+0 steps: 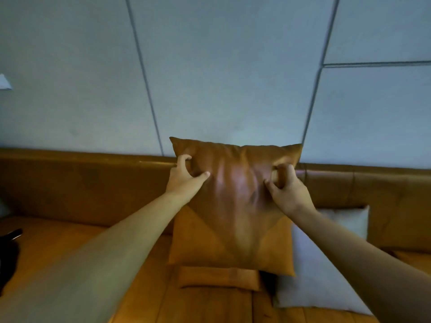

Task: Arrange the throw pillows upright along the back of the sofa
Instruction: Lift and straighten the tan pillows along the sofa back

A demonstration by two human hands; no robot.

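2 hands are on the brown pillow [233, 201], and you hold it upright in front of the sofa back [81, 183], its top edge rising above the back's rim against the grey wall [221, 66]. Your left hand [184, 177] pinches a fold of the cover near the upper left corner, thumb and fingers closed on the bunched material. Your right hand [285, 187] does the same near the upper right corner, fingers curled tight around a fold. The pillow is square, tan to rust brown, with a smooth leather-like sheen; creases run down from both pinch points and meet in the middle, and the lower corners look lighter orange. Its bottom edge sits near the seat [70, 248], though you cannot tell whether it touches.

Just below the pillow's lower edge lies 1 small flat orange cushion [218, 278] on the seat. To the right, 1 pale grey pillow [326, 264] lies tilted on the seat, partly behind your right forearm and touching the brown pillow's right side. A dark object [9, 248] sits at the far left edge, too cut off to identify.
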